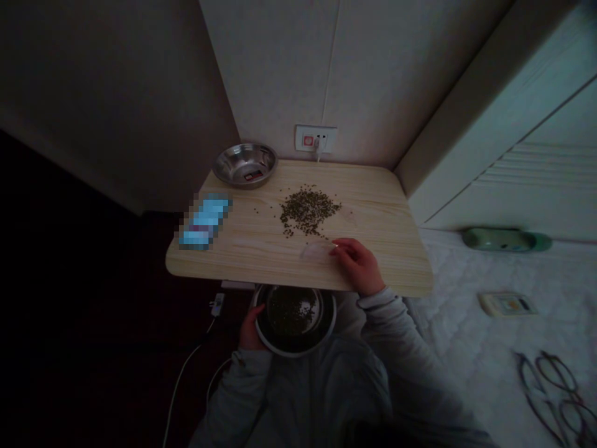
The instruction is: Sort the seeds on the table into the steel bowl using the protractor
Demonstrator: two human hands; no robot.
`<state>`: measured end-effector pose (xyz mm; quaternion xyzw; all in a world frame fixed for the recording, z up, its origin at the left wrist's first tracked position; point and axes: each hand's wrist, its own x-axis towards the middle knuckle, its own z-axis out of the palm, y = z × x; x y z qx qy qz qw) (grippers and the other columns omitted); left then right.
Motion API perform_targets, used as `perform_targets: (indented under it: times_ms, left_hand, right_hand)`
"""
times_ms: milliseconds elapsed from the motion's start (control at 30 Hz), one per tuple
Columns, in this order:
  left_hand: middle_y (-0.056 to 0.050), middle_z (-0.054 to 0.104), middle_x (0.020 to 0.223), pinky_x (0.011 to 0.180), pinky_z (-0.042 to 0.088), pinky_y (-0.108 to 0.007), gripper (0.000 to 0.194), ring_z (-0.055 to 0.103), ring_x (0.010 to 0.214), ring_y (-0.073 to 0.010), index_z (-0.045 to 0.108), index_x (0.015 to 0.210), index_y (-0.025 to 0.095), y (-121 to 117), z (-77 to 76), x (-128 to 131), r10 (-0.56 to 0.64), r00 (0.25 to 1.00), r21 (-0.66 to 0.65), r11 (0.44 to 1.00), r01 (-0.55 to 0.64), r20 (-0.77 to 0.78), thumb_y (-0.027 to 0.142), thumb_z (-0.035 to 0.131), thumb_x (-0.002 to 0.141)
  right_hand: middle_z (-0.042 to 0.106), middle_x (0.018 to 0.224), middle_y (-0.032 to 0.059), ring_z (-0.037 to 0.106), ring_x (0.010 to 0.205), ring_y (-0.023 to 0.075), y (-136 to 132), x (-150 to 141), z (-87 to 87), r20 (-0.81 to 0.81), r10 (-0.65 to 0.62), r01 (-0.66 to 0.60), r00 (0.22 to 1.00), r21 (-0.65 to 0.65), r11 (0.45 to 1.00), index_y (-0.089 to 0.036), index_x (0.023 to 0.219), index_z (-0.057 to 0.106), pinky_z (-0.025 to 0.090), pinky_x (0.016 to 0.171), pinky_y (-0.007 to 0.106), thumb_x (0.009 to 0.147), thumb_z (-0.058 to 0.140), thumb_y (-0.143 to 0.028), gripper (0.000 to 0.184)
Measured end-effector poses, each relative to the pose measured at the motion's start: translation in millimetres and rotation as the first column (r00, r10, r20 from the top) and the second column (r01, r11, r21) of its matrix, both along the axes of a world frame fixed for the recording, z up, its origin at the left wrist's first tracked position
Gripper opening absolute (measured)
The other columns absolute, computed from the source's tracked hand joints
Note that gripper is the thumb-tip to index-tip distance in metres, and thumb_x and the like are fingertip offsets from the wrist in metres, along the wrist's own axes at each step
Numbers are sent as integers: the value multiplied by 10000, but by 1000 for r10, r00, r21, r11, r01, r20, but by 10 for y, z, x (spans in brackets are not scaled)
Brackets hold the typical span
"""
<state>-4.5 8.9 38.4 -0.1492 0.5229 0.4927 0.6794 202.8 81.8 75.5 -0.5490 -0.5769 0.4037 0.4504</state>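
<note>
- What does R hand [357, 264] do there?
- It pinches a thin clear piece [317, 251] btwn thumb and fingers, over the tbl [392, 230], near the scattered grains [308, 210].
- And L hand [252, 330]?
- Closed on the side of the white-rimmed bowl [332, 325], thumb at rim; the other fingers, I cannot see well. This bowl, w/ grains inside, is by the tbl's near edge. Steel bowl [245, 165] sits at far L corner.

Both hands [358, 266] loosely curled.
</note>
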Motion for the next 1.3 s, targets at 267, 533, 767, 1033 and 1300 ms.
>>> perform_targets:
  times_ms: [267, 533, 767, 1033, 1300]
  left_hand:
    - [-73, 631, 475, 698, 459, -336, 263, 615, 694, -231, 591, 426, 153, -6, -26, 8, -8, 1000, -27, 1000, 7, -20, 113, 463, 652]
    - [-33, 575, 387, 648, 470, -297, 245, 616, 609, -202, 604, 453, 162, 6, 8, 32, -7, 1000, -33, 999, 7, -16, 126, 460, 648]
    - [-37, 621, 461, 675, 463, -311, 263, 617, 663, -196, 593, 469, 160, 4, -40, -27, 35, 995, -59, 997, -41, -91, 95, 430, 665]
    - [-55, 639, 484, 678, 470, -298, 271, 615, 708, -207, 616, 494, 146, 41, -52, -271, 121, 991, -2, 993, -121, -64, 128, 423, 685]
    - [-61, 649, 508, 622, 487, -279, 322, 621, 601, -179, 629, 531, 129, 5, -51, -333, 117, 991, -14, 993, -118, -61, 150, 376, 729]
  right_hand:
    - [595, 764, 44, 544, 692, 132, 49, -52, -24, 120, -294, 287, 948, 78, 955, -174, 886, 538, 430, 669, 274, 729, 432, -299, 227]
    - [615, 822, 42, 570, 766, 137, 30, -58, -30, 161, -116, 103, 980, 92, 990, -180, 913, 550, 441, 707, 273, 731, 450, -305, 242]
    - [614, 832, 42, 573, 783, 131, 14, -59, -15, 111, -88, 78, 990, 95, 992, -184, 921, 538, 444, 724, 271, 737, 453, -288, 228]
    - [612, 858, 32, 562, 791, 124, 1, -130, -17, 101, 14, -24, 995, 97, 995, -201, 953, 514, 445, 710, 268, 738, 455, -273, 235]
    - [628, 869, 9, 550, 780, 117, -202, -445, 59, 330, 140, -214, 933, 198, 957, -207, 935, 547, 411, 720, 267, 744, 445, -209, 216]
